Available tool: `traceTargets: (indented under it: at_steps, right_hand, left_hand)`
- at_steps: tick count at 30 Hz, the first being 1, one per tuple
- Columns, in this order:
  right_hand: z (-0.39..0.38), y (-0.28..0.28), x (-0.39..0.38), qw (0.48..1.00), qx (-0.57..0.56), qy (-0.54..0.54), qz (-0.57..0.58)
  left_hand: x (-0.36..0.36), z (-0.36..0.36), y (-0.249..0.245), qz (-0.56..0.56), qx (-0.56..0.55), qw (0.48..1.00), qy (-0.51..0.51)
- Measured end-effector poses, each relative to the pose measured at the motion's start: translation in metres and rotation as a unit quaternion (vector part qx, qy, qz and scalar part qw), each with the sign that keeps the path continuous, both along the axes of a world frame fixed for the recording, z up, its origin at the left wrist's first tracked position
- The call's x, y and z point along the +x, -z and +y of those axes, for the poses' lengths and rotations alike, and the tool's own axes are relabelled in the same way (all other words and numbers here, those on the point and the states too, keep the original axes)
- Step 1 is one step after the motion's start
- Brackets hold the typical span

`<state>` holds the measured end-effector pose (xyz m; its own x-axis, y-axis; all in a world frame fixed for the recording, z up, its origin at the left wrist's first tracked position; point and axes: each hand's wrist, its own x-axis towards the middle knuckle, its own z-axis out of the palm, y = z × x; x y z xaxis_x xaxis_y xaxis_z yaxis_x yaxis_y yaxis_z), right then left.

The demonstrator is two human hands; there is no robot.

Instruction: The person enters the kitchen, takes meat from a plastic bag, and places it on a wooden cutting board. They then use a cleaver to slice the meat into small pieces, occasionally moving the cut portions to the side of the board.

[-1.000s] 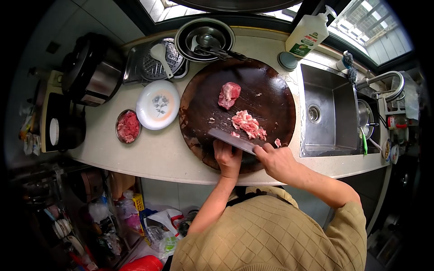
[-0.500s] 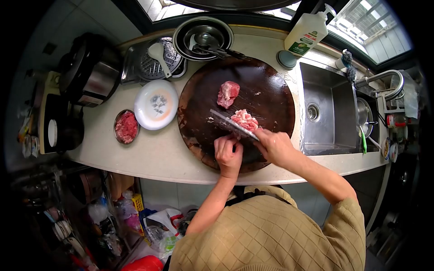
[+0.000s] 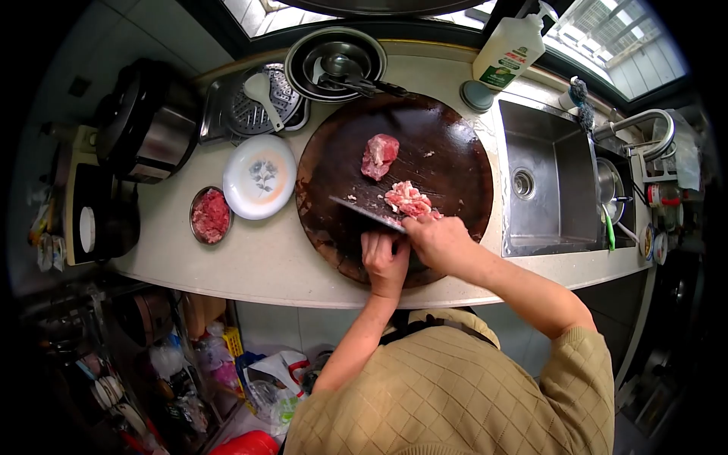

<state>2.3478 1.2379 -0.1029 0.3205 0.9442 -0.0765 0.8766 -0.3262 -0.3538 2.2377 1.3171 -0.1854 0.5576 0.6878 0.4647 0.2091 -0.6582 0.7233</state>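
Note:
My right hand [image 3: 444, 244] is wrapped round the handle of a kitchen knife [image 3: 369, 215], whose blade points to the left over a round dark wooden chopping board [image 3: 334, 152]. Close against the near side of the blade, my left hand [image 3: 384, 262] has its fingers curled; whatever lies beneath them is hidden. Just beyond the knife is a small heap of cut raw meat [image 3: 408, 199]. Farther back on the board rests a larger chunk of raw meat [image 3: 380, 156]. Small scraps dot the board.
On the left are a small metal bowl of minced meat [image 3: 211, 216], a white plate [image 3: 260, 177] and a pressure cooker [image 3: 148, 121]. Nested metal bowls [image 3: 294, 68] stand behind the board. A steel sink [image 3: 546, 174] and a pump bottle [image 3: 508, 53] are on the right.
The knife and my right hand have shifted left and slightly nearer to me, with the blade lying flatter across the view. My left hand stays almost in place.

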Motion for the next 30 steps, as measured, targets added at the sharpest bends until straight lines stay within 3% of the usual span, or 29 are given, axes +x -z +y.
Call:
traceTargets:
  at_steps: [2, 4, 11, 20, 22, 30]
  right_hand:
    - [-0.003, -0.002, 0.01, 0.996, 0.008, 0.065, 0.063]
    - [-0.011, -0.002, 0.009, 0.995, 0.053, 0.061, 0.054]
    - [-0.051, -0.031, -0.01, 0.998, -0.029, 0.017, 0.06]
    - [0.006, 0.0, 0.0, 0.998, -0.024, 0.015, 0.049]
    - [0.0, -0.003, 0.006, 0.996, 0.028, 0.063, 0.062]
    - [-0.046, -0.027, -0.01, 0.996, -0.033, 0.024, 0.078]
  left_hand:
    - [0.001, -0.003, -0.002, -0.016, 0.008, 1.0, 0.001]
    - [0.002, -0.001, 0.001, -0.026, 0.018, 0.999, -0.001]
    - [0.001, -0.001, 0.004, -0.044, -0.005, 0.999, 0.007]
    - [-0.002, 0.0, -0.001, -0.009, 0.01, 1.0, 0.007]
    - [-0.001, -0.001, -0.001, -0.023, 0.016, 1.0, 0.003]
    - [-0.004, -0.003, 0.005, -0.029, -0.016, 0.999, 0.004]
